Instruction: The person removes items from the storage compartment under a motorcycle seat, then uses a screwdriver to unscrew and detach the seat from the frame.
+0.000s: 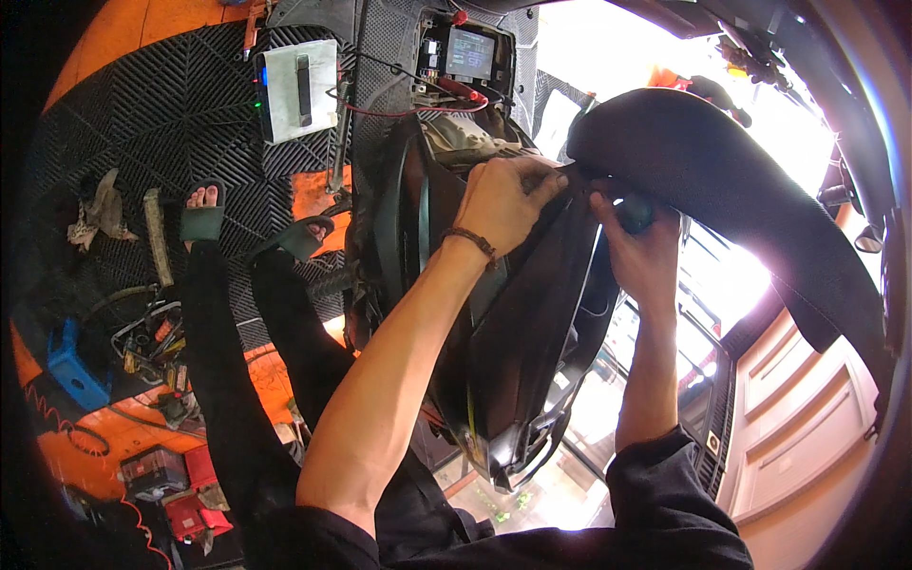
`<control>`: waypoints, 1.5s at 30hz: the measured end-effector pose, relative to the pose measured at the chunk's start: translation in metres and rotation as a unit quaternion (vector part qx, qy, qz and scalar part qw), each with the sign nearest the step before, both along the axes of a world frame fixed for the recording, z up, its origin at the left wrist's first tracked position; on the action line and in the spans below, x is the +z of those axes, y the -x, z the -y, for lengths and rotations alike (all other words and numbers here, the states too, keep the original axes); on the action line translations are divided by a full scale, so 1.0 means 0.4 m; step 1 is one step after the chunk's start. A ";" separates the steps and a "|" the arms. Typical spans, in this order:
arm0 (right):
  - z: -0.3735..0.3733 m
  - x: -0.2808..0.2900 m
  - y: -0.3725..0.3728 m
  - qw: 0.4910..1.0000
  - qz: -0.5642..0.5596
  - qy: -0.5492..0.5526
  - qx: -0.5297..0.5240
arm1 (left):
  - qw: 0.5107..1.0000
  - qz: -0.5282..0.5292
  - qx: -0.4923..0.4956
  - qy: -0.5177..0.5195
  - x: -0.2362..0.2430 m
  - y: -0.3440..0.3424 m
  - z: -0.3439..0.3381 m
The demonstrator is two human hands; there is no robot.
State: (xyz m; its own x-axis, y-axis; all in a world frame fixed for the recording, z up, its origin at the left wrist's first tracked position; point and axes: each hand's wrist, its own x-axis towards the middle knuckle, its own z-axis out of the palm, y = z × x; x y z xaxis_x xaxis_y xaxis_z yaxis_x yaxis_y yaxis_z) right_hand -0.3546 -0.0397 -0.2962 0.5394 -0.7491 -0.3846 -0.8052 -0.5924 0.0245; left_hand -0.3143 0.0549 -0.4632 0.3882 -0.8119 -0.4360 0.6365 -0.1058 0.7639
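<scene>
Before me stands a scooter with a dark body panel (518,285) and a raised black seat (703,142). My left hand (503,201) has its thumb and fingers pinched together at the panel's upper edge, just below the seat. Whether a small part sits between those fingertips is hidden. My right hand (646,255) is wrapped round a dark green, rounded handle (635,213), beside the panel's upper right edge. The handle looks like a screwdriver's, but its far end cannot be made out.
An open compartment with a lit screen (470,53) lies beyond the panel, with a red clip (463,90) and cables there. A white box (301,92) rests to its left. Tools (152,337), a blue holder (74,366) and red cases (195,513) lie on the left floor.
</scene>
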 end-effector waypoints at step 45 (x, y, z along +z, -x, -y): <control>-0.043 -0.104 0.069 0.963 0.016 0.251 0.092 | 0.909 0.375 -0.145 -0.106 -0.322 -0.039 -0.090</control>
State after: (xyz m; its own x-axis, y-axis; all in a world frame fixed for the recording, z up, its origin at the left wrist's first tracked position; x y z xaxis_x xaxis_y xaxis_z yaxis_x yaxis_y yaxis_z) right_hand -0.3820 -0.0224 -0.3379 0.6871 -0.7262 0.0202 -0.6923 -0.6461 0.3213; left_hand -0.2988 0.0908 -0.5920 0.4236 -0.8566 -0.2947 -0.1343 -0.3811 0.9147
